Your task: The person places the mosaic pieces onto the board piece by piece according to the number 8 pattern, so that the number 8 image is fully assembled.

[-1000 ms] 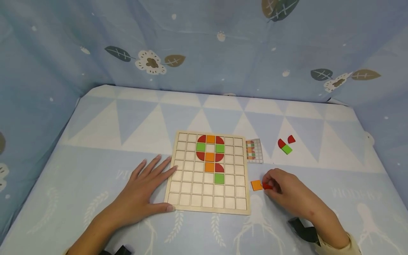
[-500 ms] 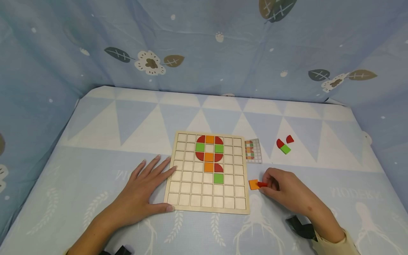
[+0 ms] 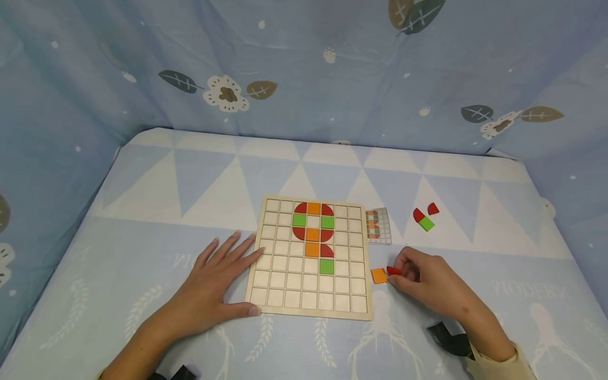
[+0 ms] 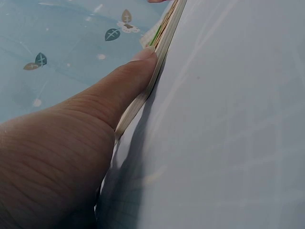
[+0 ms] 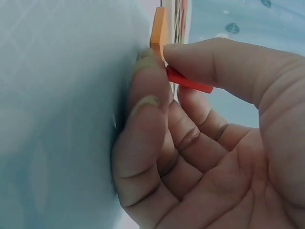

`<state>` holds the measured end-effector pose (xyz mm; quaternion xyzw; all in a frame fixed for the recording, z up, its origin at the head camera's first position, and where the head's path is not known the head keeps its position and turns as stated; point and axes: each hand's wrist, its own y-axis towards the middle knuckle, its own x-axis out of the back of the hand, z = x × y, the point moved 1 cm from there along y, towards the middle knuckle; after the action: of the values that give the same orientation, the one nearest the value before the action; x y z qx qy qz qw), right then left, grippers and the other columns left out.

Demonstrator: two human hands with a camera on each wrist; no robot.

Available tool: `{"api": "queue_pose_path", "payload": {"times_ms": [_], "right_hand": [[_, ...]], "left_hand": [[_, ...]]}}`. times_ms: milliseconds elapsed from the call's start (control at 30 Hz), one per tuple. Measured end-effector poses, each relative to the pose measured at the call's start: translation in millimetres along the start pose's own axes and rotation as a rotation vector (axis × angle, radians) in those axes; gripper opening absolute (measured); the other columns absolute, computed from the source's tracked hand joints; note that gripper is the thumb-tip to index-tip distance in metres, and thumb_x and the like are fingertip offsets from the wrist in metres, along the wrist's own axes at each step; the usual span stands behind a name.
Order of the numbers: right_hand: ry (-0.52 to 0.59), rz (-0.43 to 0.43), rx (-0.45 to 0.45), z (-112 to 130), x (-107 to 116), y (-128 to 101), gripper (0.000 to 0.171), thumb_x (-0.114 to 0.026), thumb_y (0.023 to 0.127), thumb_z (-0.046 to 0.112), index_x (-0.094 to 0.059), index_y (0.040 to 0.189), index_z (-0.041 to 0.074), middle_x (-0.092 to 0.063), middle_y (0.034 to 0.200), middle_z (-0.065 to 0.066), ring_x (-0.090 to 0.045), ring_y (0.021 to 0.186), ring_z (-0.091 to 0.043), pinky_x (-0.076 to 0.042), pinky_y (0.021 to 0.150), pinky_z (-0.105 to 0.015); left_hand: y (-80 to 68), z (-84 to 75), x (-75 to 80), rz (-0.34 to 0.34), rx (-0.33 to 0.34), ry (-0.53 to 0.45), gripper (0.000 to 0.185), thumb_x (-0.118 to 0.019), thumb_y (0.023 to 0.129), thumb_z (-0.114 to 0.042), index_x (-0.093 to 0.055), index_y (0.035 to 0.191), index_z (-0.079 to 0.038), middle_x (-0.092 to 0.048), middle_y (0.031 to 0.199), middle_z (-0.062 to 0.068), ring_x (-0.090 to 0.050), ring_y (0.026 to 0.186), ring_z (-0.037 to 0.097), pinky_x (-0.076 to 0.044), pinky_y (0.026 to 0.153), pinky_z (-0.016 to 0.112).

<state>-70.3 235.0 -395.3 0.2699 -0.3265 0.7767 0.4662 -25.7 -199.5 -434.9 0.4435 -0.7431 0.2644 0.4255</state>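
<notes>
My left hand [image 3: 216,285] lies with spread fingers at the left edge of a wooden grid board [image 3: 290,282], its thumb [image 4: 128,78] touching the near left corner. Right of the board, my right hand [image 3: 425,277] pinches a red quarter-round tile [image 5: 190,83] between thumb and fingers, tilted up off the table. Close by its fingertips lies an orange square tile [image 3: 378,275], also seen in the right wrist view. Red, orange and green tiles fill several cells in the board's upper middle, among them a green tile [image 3: 326,266] lowest down.
A small pattern card [image 3: 383,227] lies against the board's right edge. Farther right are a loose green tile [image 3: 426,224] and two red quarter-round tiles, one [image 3: 433,208] apart from the others. A patterned curtain [image 3: 294,68] hangs behind the table.
My right hand has turned and lifted the red quarter-round tile beside the orange square. The orange square has shifted slightly left. My left hand has stayed put.
</notes>
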Motion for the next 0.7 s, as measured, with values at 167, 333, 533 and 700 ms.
{"api": "queue_pose_path", "payload": {"times_ms": [167, 333, 533, 700], "right_hand": [[-0.019, -0.002, 0.021, 0.3, -3.3, 1.0, 0.019, -0.082, 0.091, 0.013, -0.063, 0.096, 0.014, -0.057, 0.077, 0.006, -0.053, 0.069, -0.010, -0.046, 0.059, -0.023], [-0.028, -0.007, 0.047, 0.0, -4.6, 0.5, 0.016, -0.079, 0.094, 0.012, -0.064, 0.096, 0.015, -0.054, 0.076, 0.006, -0.050, 0.066, -0.009, -0.043, 0.057, -0.023], [-0.026, -0.002, 0.064, -1.6, -6.2, 0.7, 0.014, -0.078, 0.095, 0.015, -0.065, 0.098, 0.017, -0.052, 0.075, 0.007, -0.048, 0.064, -0.007, -0.041, 0.056, -0.023], [-0.016, -0.005, 0.050, -1.0, -6.2, 0.2, 0.011, -0.078, 0.096, 0.017, -0.068, 0.100, 0.017, -0.055, 0.076, 0.008, -0.050, 0.066, -0.008, -0.043, 0.057, -0.023]], "left_hand": [[-0.3, -0.9, 0.8, 0.015, 0.013, -0.001, 0.103, -0.069, 0.083, -0.077, -0.028, 0.167, -0.034, -0.012, 0.175, -0.009, -0.001, 0.161, 0.024, 0.004, 0.126, 0.047], [0.8, -2.5, 2.1, 0.026, 0.025, 0.001, 0.103, -0.070, 0.082, -0.077, -0.028, 0.167, -0.035, -0.013, 0.175, -0.009, -0.001, 0.161, 0.024, 0.004, 0.126, 0.048], [0.8, -3.0, 2.4, 0.031, 0.030, 0.002, 0.104, -0.071, 0.082, -0.076, -0.028, 0.167, -0.034, -0.013, 0.175, -0.008, -0.001, 0.161, 0.024, 0.004, 0.126, 0.047], [0.4, -2.9, 2.9, 0.026, 0.021, -0.002, 0.103, -0.070, 0.083, -0.076, -0.028, 0.167, -0.034, -0.013, 0.175, -0.008, -0.002, 0.161, 0.024, 0.004, 0.126, 0.048]]}}
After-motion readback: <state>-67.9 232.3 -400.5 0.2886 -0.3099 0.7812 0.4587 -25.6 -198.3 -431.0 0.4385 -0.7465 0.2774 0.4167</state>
